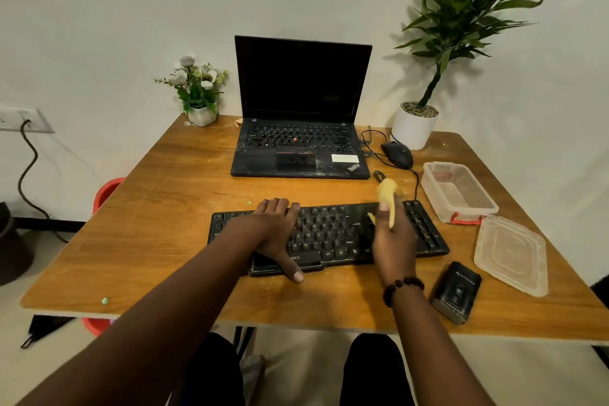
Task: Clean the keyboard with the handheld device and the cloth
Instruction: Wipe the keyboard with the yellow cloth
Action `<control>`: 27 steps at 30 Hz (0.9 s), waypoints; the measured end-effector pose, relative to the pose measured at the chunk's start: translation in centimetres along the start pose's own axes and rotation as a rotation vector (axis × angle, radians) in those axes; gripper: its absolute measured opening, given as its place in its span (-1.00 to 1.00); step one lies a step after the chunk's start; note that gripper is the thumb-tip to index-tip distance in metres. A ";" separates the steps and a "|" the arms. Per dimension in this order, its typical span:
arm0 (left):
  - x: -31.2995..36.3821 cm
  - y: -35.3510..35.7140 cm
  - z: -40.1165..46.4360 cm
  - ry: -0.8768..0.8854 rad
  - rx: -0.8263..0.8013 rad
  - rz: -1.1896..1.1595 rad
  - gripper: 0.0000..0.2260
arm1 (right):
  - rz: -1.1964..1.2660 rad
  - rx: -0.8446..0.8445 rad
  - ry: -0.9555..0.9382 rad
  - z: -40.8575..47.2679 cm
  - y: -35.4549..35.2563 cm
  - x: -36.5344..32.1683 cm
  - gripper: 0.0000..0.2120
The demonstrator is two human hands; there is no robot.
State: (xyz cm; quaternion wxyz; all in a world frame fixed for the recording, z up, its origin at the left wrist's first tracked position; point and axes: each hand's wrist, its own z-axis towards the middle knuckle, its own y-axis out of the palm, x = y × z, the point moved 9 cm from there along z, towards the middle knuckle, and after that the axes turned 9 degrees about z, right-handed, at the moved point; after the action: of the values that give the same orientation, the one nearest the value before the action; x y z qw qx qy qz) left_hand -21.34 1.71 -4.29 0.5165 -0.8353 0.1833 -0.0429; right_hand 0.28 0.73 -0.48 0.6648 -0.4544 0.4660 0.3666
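Black keyboard (329, 234) lies at table's near edge, dusty specks on keys; wiping underway, seemingly unfinished. Yellow cloth (388, 196) pinched in right hand (393, 241), above keyboard's right section, blurred. Left hand (276, 231) presses flat on left keys, fingers straight. Handheld device (456, 290) lies untouched right of keyboard, apart from both hands.

Black wired keyboard (329, 236) lies on the wooden table (158, 234), near its front edge. Left hand (275, 234) rests flat on the keyboard's left half, fingers straight. Right hand (393, 237) over the right half holds a blurred yellow cloth (388, 196), probably pinched. Black handheld device (456, 290) lies on the table right of that hand, untouched. Open black laptop (301, 128) stands behind the keyboard.
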 end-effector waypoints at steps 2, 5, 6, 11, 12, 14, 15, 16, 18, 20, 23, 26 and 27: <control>-0.6 -0.1 -0.6 -0.020 0.011 0.019 0.27 | -0.282 -0.161 -0.088 -2.3 3.4 1.0 -0.50; -0.5 -0.4 -0.4 -0.010 0.047 0.032 0.25 | -0.487 -0.452 -0.383 -8.6 9.2 0.5 -0.52; -0.5 -0.5 -0.2 -0.007 0.056 0.032 0.24 | -0.498 -0.527 -0.454 -10.1 10.1 0.3 -0.52; -0.6 -0.3 -0.4 -0.014 0.066 0.030 0.28 | -0.611 -0.454 -0.429 -6.5 7.1 0.8 -0.51; -0.6 -0.2 -0.5 -0.018 0.064 0.021 0.28 | -0.602 -0.367 -0.336 -5.6 6.2 0.9 -0.52; -0.5 -0.3 -0.5 -0.020 0.061 0.017 0.28 | -0.583 -0.385 -0.335 -6.8 7.3 0.3 -0.50; -0.5 -0.5 -0.4 -0.019 0.058 0.021 0.27 | -0.593 -0.473 -0.403 -8.4 8.3 0.2 -0.48; -0.5 -0.5 -0.4 -0.020 0.055 0.025 0.27 | -0.615 -0.554 -0.479 -9.7 8.8 0.4 -0.47; -0.4 -0.5 -0.4 -0.021 0.050 0.029 0.28 | -0.625 -0.571 -0.513 -8.6 7.4 0.8 -0.51; -0.3 -0.4 -0.6 -0.021 0.059 0.012 0.28 | -0.614 -0.348 -0.321 -4.7 4.4 1.4 -0.53; -0.2 -0.4 -0.6 -0.022 0.066 0.006 0.26 | -0.562 -0.364 -0.306 -5.8 6.0 0.4 -0.53; -0.1 -0.6 -0.6 -0.021 0.065 0.011 0.26 | -0.597 -0.622 -0.473 -9.4 8.4 0.8 -0.50; -0.2 -0.5 -0.6 -0.023 0.067 -0.001 0.27 | -0.613 -0.580 -0.462 -8.1 7.5 1.1 -0.50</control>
State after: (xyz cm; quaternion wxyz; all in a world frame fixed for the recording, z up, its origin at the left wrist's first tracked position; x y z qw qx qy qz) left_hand -21.53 1.46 -3.57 0.5462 -0.8181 0.1756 -0.0396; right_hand -8.57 -4.50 -4.73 0.6744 -0.6441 0.0291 0.3599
